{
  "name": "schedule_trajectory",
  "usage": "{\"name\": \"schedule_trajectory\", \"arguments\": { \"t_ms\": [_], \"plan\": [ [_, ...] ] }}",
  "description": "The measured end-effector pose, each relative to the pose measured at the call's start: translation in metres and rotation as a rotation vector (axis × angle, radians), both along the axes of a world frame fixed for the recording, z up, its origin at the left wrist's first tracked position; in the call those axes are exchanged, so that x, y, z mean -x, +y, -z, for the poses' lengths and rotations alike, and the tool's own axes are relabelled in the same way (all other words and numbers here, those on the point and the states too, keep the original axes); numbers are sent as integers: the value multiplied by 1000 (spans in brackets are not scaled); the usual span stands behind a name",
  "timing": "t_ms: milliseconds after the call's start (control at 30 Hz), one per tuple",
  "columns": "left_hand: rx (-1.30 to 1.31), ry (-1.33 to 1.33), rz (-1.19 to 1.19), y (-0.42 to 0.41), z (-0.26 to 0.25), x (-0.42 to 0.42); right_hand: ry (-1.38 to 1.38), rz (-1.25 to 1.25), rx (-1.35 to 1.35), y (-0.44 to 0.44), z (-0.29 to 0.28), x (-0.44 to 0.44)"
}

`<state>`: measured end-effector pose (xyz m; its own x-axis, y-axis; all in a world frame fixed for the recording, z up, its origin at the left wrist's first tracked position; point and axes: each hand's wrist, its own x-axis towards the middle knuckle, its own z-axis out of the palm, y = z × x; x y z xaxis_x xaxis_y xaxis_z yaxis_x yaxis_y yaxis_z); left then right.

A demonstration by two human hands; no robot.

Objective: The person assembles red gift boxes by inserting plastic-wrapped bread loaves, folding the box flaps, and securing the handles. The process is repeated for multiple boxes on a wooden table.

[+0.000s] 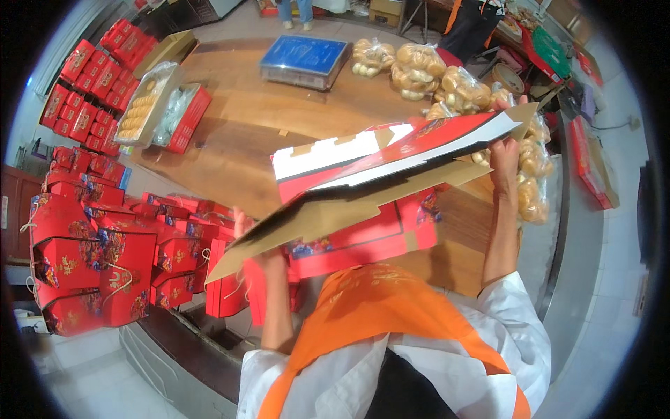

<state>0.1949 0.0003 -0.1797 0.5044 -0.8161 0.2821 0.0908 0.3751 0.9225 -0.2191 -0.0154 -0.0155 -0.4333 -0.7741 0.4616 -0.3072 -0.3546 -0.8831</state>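
Observation:
Both my hands hold a folded red cardboard box blank (419,139) up at a slant over the table. Its layers stand partly apart, with bare brown board on the near side and a dark gap between. My left hand (250,243) grips the lower left end, its palm partly hidden behind the board. At the raised right end, my right hand (505,149) has the board between its fingers. Beneath it, more red printed cardboard (361,233) lies flat at the table's near edge, partly covered by the held blank.
Red gift boxes with cord handles (120,256) crowd the left. Small red boxes (89,78) are stacked behind them. On the wooden table (235,115) sit a tray of round pastries (138,118), a blue-topped case (306,55) and bagged buns (419,65). A person's legs (296,10) show beyond.

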Motion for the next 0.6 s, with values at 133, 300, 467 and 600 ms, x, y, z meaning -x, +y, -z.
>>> {"name": "schedule_trajectory", "arguments": {
  "t_ms": [133,300,467,600],
  "plan": [
    [-143,32,0,15,-27,20,102,-93,-36,4,-5,-6],
    [-271,-135,145,11,-50,51,145,-509,-101,12,12,-31],
    [-144,-667,-108,26,-76,60,-130,-435,-97,6,39,-16],
    [631,-1329,-193,28,-134,74,13,-526,-50,5,32,-31]
  ]
}}
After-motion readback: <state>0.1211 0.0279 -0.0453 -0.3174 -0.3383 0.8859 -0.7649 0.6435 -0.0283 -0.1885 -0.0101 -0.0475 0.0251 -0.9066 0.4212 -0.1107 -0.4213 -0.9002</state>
